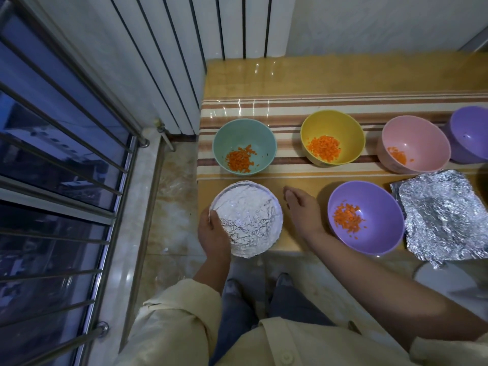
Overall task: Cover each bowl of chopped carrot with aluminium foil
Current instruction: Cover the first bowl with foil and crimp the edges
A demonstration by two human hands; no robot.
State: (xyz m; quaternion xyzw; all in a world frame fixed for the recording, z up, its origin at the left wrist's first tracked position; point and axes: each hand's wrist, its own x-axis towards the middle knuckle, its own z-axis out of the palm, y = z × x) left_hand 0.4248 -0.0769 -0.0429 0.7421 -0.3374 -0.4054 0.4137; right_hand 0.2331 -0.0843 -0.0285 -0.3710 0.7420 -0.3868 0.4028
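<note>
On the near left of the table (303, 178) stands a bowl covered with foil (250, 217). The left hand (212, 233) grips its near left rim, fingers curled over the foil. The right hand (301, 207) is relaxed and open, palm down, between this bowl and the purple bowl (380, 196) of carrot. A loose foil sheet (443, 217) lies at the near right. Farther away, the green bowl (237, 133), yellow bowl (332, 125) and pink bowl (417, 136) are uncovered.
</note>
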